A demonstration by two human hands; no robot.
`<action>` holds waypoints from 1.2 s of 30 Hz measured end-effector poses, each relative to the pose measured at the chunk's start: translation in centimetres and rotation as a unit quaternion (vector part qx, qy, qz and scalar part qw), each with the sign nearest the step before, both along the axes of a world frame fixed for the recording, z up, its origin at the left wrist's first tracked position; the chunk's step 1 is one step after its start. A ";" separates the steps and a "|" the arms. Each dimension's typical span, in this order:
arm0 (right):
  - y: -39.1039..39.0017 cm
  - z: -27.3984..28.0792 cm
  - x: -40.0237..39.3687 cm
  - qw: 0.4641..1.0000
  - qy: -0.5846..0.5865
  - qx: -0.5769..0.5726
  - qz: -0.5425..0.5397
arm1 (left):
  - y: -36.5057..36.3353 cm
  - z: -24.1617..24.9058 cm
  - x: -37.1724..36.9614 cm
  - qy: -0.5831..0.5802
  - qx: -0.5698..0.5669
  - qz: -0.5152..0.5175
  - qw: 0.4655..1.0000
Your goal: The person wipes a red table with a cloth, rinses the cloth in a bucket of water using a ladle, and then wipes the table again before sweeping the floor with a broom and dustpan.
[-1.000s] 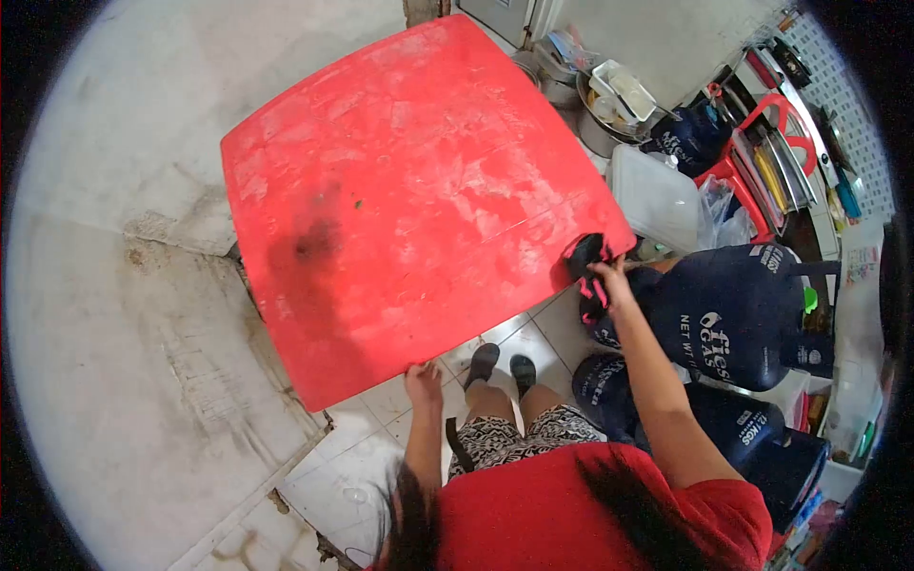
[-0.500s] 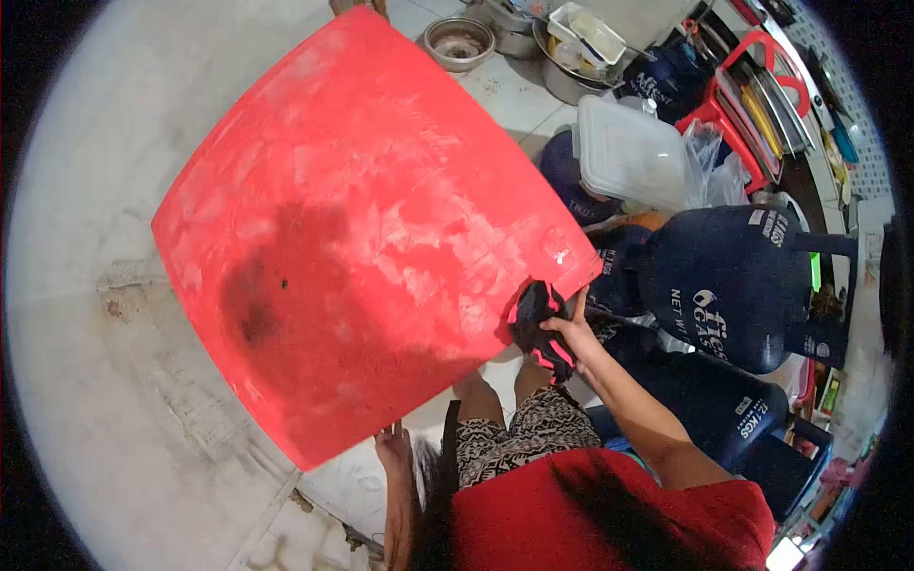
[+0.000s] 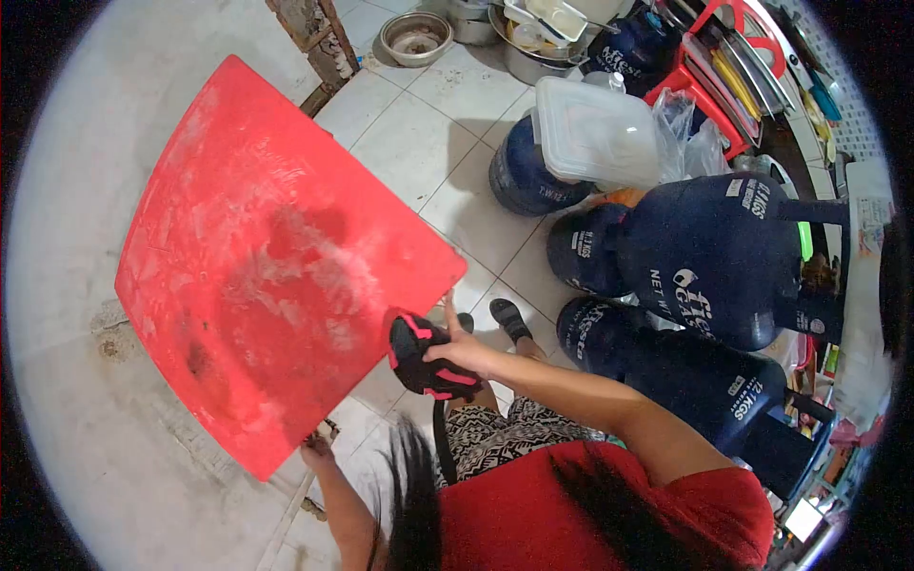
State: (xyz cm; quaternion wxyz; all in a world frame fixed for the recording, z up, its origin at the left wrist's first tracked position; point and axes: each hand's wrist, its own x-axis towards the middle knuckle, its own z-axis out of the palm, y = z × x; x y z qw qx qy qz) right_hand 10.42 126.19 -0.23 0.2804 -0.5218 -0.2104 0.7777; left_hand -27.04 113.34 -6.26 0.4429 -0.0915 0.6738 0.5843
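The left hand (image 3: 317,445) is mostly hidden behind the red table (image 3: 257,276) edge.

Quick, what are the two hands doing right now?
Left hand: gripping the lower edge of the big red plastic tabletop.
Right hand: closed on a black and pink cloth, pressed at the tabletop's edge.

tabletop (image 3: 257,266) tilted at left; l hand (image 3: 317,445) at its near corner, r hand (image 3: 457,352) w/ cloth (image 3: 419,357) at its right edge — gas cylinders (image 3: 705,276) right, lidded box (image 3: 605,128) on one behind.
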 end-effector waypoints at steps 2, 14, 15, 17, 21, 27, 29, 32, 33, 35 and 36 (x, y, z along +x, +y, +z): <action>1.5 0.6 -0.1 0.988 -0.079 0.063 0.116 | -1.7 -5.1 -6.9 -0.038 0.084 0.039 0.995; 12.3 1.9 18.4 0.938 -0.007 -0.127 -0.322 | 17.1 9.4 17.0 0.600 0.160 -0.103 0.777; 13.9 2.5 18.5 0.923 0.011 -0.104 -0.371 | 19.6 10.5 19.7 0.586 0.178 -0.132 0.779; 16.9 0.7 21.1 0.924 0.063 -0.114 -0.359 | 23.7 11.9 24.0 0.539 0.184 -0.201 0.797; 25.9 1.5 21.9 0.946 0.132 -0.102 -0.279 | 32.4 11.7 31.4 0.493 0.153 -0.399 0.758; 34.0 6.5 20.0 0.965 0.218 -0.083 -0.119 | 42.8 12.9 40.1 0.269 0.202 -0.397 0.854; 35.3 7.7 20.0 0.991 0.129 0.002 -0.047 | 46.3 11.0 40.9 0.116 0.267 -0.338 0.895; 37.0 8.9 21.9 0.994 0.025 0.105 0.019 | 52.4 8.6 41.2 -0.331 0.322 -0.361 0.810; 37.9 8.9 23.4 0.981 -0.041 0.180 0.058 | 54.7 7.5 41.6 -0.329 0.319 -0.429 0.779; 39.6 9.6 26.7 0.958 -0.115 0.247 0.091 | 59.1 5.0 44.2 -0.327 0.225 -0.500 0.769; 40.9 10.1 28.3 0.951 -0.164 0.246 0.095 | 61.4 4.0 45.7 -0.306 0.140 -0.576 0.745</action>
